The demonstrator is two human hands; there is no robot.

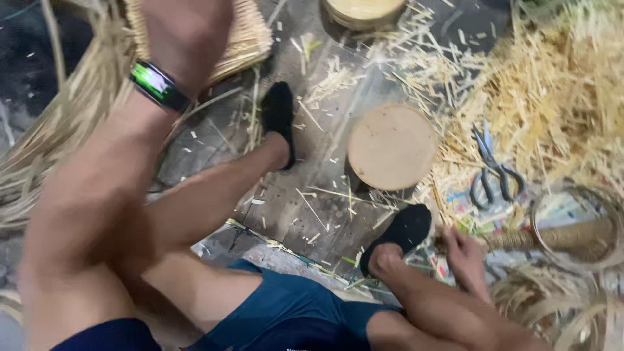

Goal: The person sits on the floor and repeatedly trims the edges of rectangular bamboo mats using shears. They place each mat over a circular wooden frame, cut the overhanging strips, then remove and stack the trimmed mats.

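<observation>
left hand (185, 32) resting on woven basket (244, 39), grip unclear, right hand (465, 257) gripping rope-wrapped rod (552, 237)

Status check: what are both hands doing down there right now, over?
Left hand on woven basket, grip unclear. Right hand low beside wrapped ring frame. Scissors lie unused on straw scraps. Round wooden block between the feet.

Bare arms and legs, black wristband with green face (158, 85), blue shorts (286, 312), black slip-on shoes (401, 234)
</observation>
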